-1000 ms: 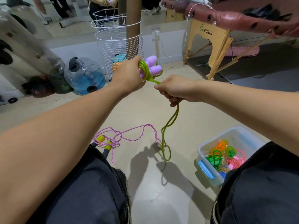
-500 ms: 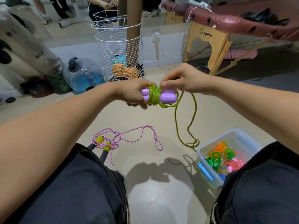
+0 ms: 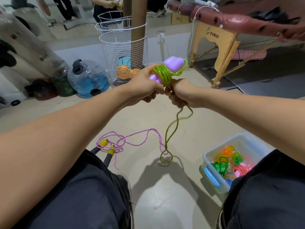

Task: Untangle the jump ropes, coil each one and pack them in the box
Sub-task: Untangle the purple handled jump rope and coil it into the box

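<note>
- As the wrap goes on, the left hand (image 3: 145, 86) grips the pair of lilac plastic handles (image 3: 173, 63), now tilted up-right w/ their tips pointing away from the person; half a sec ago they lay level between both hands.
- The right hand (image 3: 183, 93) has dropped below the bundle, fingers curled round the glossy green plastic jump rope (image 3: 162, 75) just under the coil, feeding it up; earlier it sat atop the handles.
- Several green turns ring the handles' middle, one loop reaching round the far end. Judgement: coiling is well along, not done.
- The loose tail hangs from the right hand to the pale floor (image 3: 148, 195), ending in a small loop; it now sits centre, beside the pink cord, no longer by the box.
- The pink braided jump rope w/ yellow-and-black handles (image 3: 113, 146) lies unmoved by the left knee, uncoiled.
- The clear plastic box w/ blue latch (image 3: 214, 152), lower right, holds orange, green & pink coiled ropes, as before.
</note>
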